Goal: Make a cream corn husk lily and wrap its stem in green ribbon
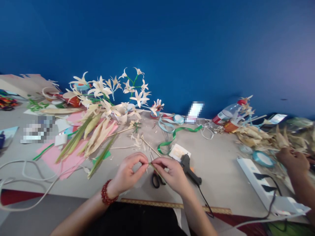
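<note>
My left hand point(129, 173), with a red bead bracelet point(106, 193) at the wrist, pinches one end of a thin pale stick point(150, 148) wrapped in green. My right hand point(169, 172) pinches the same stick right beside it, fingers closed. The stick runs up and away from my hands towards the middle of the table. Under my right hand lie black-handled scissors point(155, 181). A black glue gun point(189, 167) rests just right of my right hand.
Cream husk flowers point(110, 90) and green-and-cream leaves point(93, 134) lie at the left on pink paper point(67, 162). Green ribbon point(178, 132), a wooden ruler point(172, 205), a white power strip point(261, 186) and a plastic bottle point(226, 114) are about. Another person's hand point(292, 160) works at the right among dried husks.
</note>
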Action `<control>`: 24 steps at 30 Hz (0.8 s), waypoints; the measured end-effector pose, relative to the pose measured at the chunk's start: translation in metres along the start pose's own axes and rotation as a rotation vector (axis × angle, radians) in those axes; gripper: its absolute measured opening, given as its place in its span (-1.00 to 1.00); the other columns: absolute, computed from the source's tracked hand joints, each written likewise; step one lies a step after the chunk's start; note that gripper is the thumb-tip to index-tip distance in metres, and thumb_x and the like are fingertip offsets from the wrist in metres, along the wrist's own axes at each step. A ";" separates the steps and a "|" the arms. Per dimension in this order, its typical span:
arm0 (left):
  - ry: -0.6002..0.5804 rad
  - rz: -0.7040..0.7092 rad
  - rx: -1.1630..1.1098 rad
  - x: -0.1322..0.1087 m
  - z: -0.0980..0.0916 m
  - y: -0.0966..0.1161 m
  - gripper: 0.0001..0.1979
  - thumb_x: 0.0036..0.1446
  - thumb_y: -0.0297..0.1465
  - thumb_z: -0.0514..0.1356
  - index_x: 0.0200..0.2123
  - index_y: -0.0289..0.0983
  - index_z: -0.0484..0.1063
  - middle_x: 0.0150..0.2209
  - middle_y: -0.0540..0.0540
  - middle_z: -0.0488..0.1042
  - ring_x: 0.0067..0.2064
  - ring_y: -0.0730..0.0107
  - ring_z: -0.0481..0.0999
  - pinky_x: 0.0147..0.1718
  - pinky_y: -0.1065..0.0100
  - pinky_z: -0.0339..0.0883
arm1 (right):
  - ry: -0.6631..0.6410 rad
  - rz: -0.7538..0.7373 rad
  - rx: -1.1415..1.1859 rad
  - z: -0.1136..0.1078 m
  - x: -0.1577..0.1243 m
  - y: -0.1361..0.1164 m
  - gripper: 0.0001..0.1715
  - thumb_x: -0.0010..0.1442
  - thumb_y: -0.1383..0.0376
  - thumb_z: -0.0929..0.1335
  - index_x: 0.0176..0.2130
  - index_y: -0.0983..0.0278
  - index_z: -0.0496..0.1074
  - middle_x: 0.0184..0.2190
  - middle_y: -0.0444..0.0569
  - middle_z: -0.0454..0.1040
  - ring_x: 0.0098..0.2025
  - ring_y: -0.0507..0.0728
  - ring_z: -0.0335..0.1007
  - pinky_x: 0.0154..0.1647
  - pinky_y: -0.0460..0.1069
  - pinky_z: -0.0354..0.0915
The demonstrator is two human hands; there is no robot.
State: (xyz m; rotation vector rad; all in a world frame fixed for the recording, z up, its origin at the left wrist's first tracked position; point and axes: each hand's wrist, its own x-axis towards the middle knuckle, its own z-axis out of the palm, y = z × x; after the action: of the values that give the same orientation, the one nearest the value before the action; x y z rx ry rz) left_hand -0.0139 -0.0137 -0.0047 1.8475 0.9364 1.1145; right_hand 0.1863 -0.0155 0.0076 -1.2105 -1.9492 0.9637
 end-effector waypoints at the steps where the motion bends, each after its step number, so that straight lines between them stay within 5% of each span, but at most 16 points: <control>1: 0.012 0.005 0.002 0.000 0.000 0.000 -0.91 0.22 -0.47 0.14 -0.35 -0.25 0.40 -0.35 -0.09 0.50 -0.26 0.33 0.49 -0.21 0.31 0.36 | -0.032 -0.019 -0.053 -0.003 0.000 -0.002 -0.81 0.31 0.27 0.30 -0.28 0.22 0.51 -0.47 -0.10 0.52 -0.40 0.08 0.45 -0.35 -0.08 0.32; 3: 0.061 0.020 -0.001 -0.001 0.000 0.001 -0.92 0.21 -0.48 0.14 -0.33 -0.25 0.41 -0.34 -0.10 0.49 -0.25 0.33 0.49 -0.20 0.31 0.36 | 0.012 -0.038 -0.123 -0.006 -0.003 -0.006 -0.82 0.31 0.28 0.30 -0.27 0.21 0.50 -0.45 -0.08 0.54 -0.40 0.10 0.47 -0.34 -0.06 0.33; 8: 0.173 -0.051 -0.011 -0.001 0.000 -0.001 -0.89 0.22 -0.43 0.15 -0.37 -0.26 0.42 -0.38 -0.09 0.46 -0.29 0.33 0.46 -0.24 0.32 0.35 | 0.519 -0.115 -0.170 0.000 -0.030 -0.020 -0.83 0.24 0.39 0.31 -0.19 0.18 0.47 -0.46 -0.05 0.54 -0.47 0.13 0.45 -0.34 0.01 0.37; 13: 0.233 -0.087 0.016 -0.001 0.001 -0.004 -0.93 0.20 -0.41 0.18 -0.34 -0.25 0.43 -0.40 -0.05 0.46 -0.30 0.34 0.46 -0.25 0.33 0.35 | 0.329 -0.155 -0.044 0.022 -0.043 -0.026 -0.83 0.21 0.43 0.33 -0.22 0.19 0.45 -0.57 -0.14 0.47 -0.55 0.07 0.40 -0.42 -0.03 0.35; 24: 0.278 -0.034 -0.024 -0.002 0.000 -0.002 -0.94 0.19 -0.45 0.17 -0.36 -0.24 0.40 -0.39 -0.07 0.45 -0.28 0.30 0.47 -0.22 0.29 0.36 | 0.252 0.052 0.166 0.039 -0.027 -0.017 -0.84 0.30 0.31 0.26 -0.29 0.24 0.41 -0.61 -0.15 0.45 -0.60 0.03 0.40 -0.56 -0.13 0.31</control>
State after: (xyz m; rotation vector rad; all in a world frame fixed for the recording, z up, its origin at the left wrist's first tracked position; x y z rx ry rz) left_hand -0.0147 -0.0150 -0.0071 1.6778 1.1004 1.3793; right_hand 0.1566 -0.0550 -0.0019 -1.2285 -1.6171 0.9302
